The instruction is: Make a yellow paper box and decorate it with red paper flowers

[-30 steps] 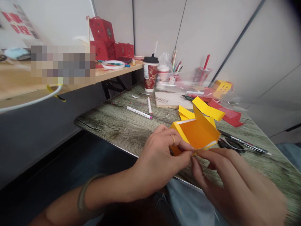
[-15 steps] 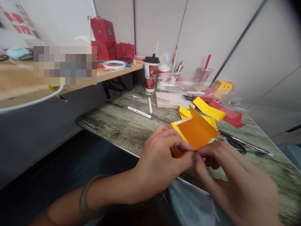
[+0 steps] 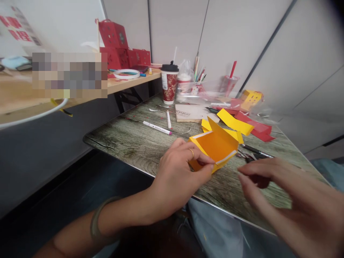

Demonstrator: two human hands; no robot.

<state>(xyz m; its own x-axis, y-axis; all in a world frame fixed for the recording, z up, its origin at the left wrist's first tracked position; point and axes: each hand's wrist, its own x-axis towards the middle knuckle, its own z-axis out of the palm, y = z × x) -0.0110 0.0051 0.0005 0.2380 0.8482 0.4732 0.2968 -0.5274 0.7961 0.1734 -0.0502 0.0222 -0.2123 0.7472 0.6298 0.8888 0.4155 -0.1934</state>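
Observation:
My left hand (image 3: 185, 168), with a ring on one finger and a bangle on the wrist, pinches the near corner of a yellow paper box (image 3: 220, 147). The box is open at the top, orange-toned inside, with one flap standing up at the back. White strips run along two of its edges. To the right of the box, and apart from it, is my right hand (image 3: 285, 190), thumb and forefinger drawn together. Whether anything small is between those fingertips is too blurred to make out.
Yellow paper strips (image 3: 235, 122) and red paper (image 3: 258, 127) lie behind the box. Scissors (image 3: 249, 156) and a black pen (image 3: 256, 150) are beside it. Further back are markers (image 3: 157, 128), a board (image 3: 195, 113) and a lidded cup (image 3: 170, 84). Red boxes (image 3: 114, 44) stand on a shelf.
My right hand has let go of the box corner and moved right, away from it. My left hand keeps its grip. More of the front white strip shows. The view has shifted slightly.

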